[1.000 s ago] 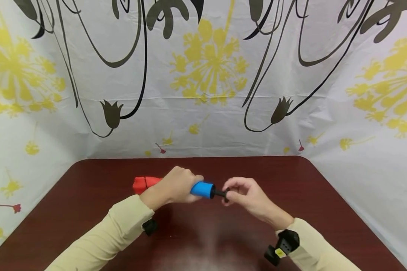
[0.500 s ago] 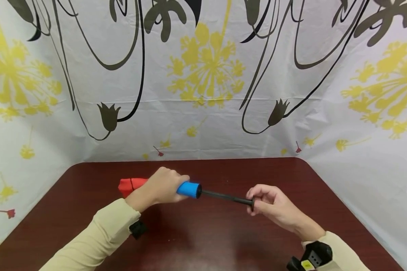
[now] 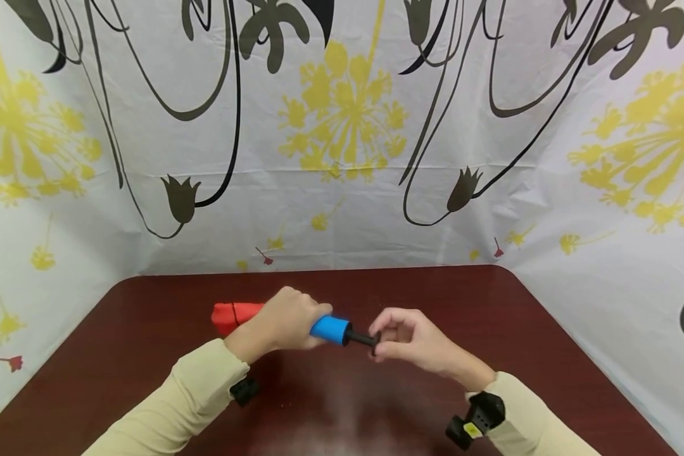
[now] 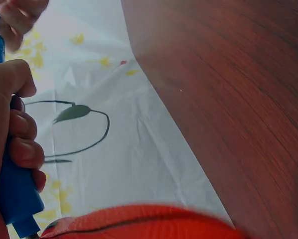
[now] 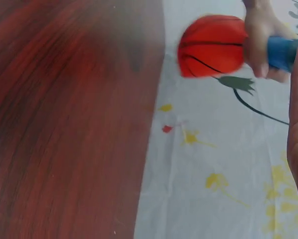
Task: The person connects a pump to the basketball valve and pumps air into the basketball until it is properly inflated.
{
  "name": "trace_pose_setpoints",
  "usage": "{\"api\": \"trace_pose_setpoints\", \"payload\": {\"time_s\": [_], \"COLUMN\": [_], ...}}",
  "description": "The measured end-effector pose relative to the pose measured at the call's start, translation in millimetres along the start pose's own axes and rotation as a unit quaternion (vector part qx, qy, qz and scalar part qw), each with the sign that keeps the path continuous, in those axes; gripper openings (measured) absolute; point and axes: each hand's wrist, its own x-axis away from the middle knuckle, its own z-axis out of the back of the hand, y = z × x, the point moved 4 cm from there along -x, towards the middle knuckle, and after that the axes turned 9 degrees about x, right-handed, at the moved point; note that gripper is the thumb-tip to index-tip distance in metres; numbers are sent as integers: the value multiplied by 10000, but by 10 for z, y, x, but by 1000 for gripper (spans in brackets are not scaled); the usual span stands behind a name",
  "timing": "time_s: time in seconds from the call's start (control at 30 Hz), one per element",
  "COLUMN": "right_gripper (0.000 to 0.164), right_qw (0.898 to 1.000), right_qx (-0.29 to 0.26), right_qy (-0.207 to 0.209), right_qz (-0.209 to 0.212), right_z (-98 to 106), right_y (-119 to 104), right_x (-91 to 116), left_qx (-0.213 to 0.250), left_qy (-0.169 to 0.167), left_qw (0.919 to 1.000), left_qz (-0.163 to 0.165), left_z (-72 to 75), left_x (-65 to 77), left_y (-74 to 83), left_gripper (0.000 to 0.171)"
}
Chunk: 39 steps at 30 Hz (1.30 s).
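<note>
Left hand (image 3: 287, 320): back uppermost, fingers wrapped round the barrel of the blue pump (image 3: 332, 329). Right hand (image 3: 410, 339): reaching in from the opposite side, thumb and fingertips pinching the black handle (image 3: 375, 344); a short length of rod (image 3: 361, 338) shows. Pump located between the hands, above the dark red table (image 3: 313, 405). Long axis runs crosswise, handle end to the person's right, red ball (image 3: 236, 315) towards the left.
</note>
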Motion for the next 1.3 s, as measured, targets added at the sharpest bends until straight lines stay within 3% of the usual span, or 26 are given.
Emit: {"api": "trace_pose_setpoints", "payload": {"time_s": [0.27, 0.53, 0.63, 0.8, 0.9, 1.0, 1.13, 1.23, 1.3], "right_gripper": [16, 9, 11, 16, 13, 12, 13, 14, 14], "right_qw": [9968, 9992, 9997, 9997, 9984, 9957, 9966, 9957, 9964], "right_qx": [-535, -188, -123, -27, -361, -678, -149, 376, 341], "right_qy": [-369, -34, -67, -203, -350, -476, -193, 178, 293], "right_qz": [471, 341, 187, 146, 241, 412, 782, 834, 725], "right_z": [160, -28, -119, -60, 48, 60, -48, -120, -150], "right_y": [-134, 228, 247, 37, -86, -99, 20, 115, 156], "right_x": [278, -85, -107, 70, 240, 333, 218, 57, -3], "left_qx": [154, -88, -158, 82, 135, 164, 121, -3, -15], "left_qy": [184, -72, -189, -104, 17, -97, -289, -247, -176], "left_qw": [9996, 9999, 9997, 9997, 9999, 9998, 9995, 9997, 9998], "left_qz": [147, 127, -47, -216, -59, 69, 50, 18, -15], "left_z": [-21, -87, -107, -82, -58, -56, -74, -77, -83], "left_x": [124, 26, 46, 130, 179, 188, 93, 11, -10], "left_y": [-132, -47, 6, 5, -51, -71, -6, 51, 70], "left_gripper": [28, 26, 26, 27, 28, 28, 26, 26, 25]}}
